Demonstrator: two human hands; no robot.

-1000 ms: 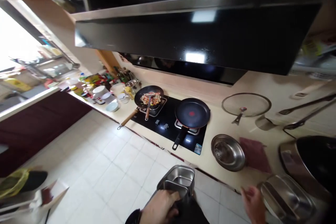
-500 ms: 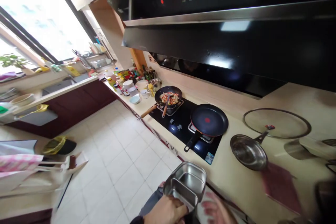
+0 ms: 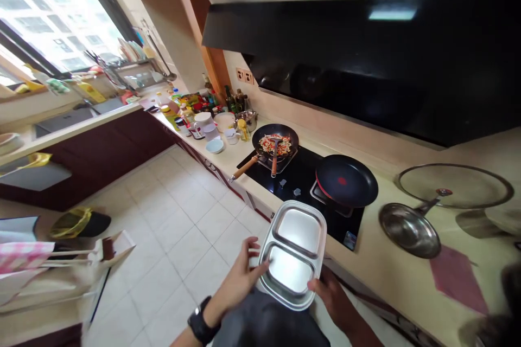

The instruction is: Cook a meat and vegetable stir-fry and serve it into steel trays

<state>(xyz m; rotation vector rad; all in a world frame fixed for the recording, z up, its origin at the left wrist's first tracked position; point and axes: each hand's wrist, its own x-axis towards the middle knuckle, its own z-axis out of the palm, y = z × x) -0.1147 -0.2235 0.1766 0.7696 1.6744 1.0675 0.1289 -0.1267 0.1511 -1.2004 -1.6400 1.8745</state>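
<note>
The left hand [image 3: 240,276] and right hand [image 3: 330,298] are gripping a shiny two-compartment steel tray [image 3: 292,255] by its long sides — its long axis is pointing forward, toward the black glass hob [image 3: 301,171].

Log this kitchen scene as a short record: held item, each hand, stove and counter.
Held item: stainless steel divided tray, two compartments, nothing visible inside
Left hand: fingers against the tray's left edge
Right hand: at the tray's lower right edge
Stove: black wok of stir-fried vegetables, with a spatula; black frying pan beside it
Counter: glass lid, steel bowl
</note>
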